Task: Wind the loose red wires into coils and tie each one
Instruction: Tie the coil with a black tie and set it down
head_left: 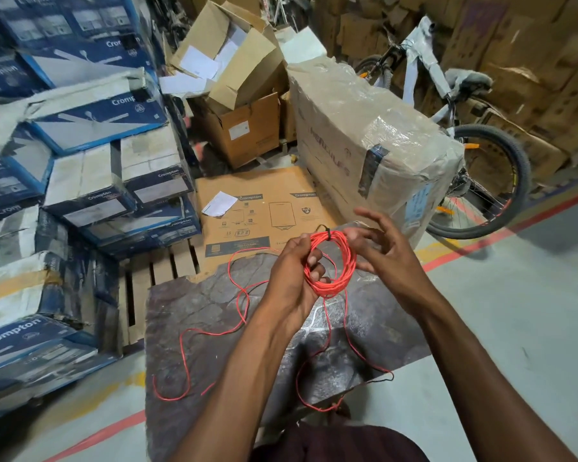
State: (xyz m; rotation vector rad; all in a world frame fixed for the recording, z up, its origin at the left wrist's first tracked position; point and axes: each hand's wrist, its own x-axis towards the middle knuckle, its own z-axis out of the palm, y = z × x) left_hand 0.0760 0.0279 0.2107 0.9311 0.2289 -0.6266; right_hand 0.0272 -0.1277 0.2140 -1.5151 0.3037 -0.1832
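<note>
Red coil (349,261) gripped in our left hand (291,271), we should keep its loops pinched flat while our open, empty right hand (384,251) gathers the trailing wire (326,313) evenly.

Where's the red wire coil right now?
In the head view, the red coil is near the middle, gripped by the left hand, with the right hand open just beside it, above the dark slab.

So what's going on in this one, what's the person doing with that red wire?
A person is coiling red wire. The left hand grips a red coil, which has a black tie at its top. The right hand hovers open beside it, holding nothing. Loose wire trails from the coil across the dark slab, not yet wound.
</note>
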